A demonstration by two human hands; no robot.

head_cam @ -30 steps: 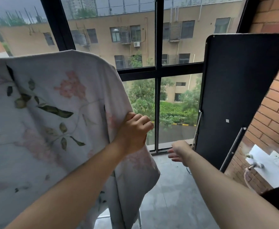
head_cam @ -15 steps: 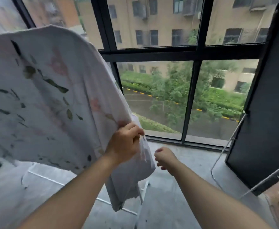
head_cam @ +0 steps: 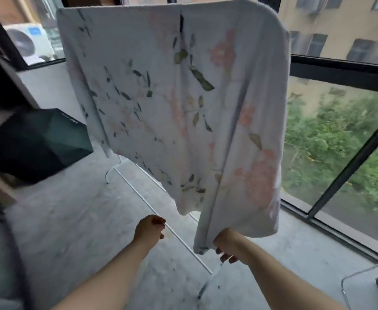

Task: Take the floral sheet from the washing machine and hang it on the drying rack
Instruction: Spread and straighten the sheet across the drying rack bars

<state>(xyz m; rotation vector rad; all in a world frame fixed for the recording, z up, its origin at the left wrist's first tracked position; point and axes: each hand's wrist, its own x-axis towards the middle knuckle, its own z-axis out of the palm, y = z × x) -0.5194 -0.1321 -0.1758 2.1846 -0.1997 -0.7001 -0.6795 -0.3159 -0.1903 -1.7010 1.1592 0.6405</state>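
Sheet: floral sheet [head_cam: 172,97] draped over the drying rack [head_cam: 138,193], filling upper centre of frame
Handling: we judge it soft, light and limp; best taken by hem corners
Right hand [head_cam: 227,246]: fingers curled round the lower hem, lower centre
Left hand [head_cam: 149,229]: loosely curled, holding nothing
Room: window frame [head_cam: 340,72] near on the right, dark box [head_cam: 38,142] at left

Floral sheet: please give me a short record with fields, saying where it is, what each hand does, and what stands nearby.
sheet: hangs over the top of the rack
right hand: grips the sheet's lower corner
left hand: curled, off the sheet, by the rack's low bar; contact unclear
nearby: dark box on the floor at left, window at right
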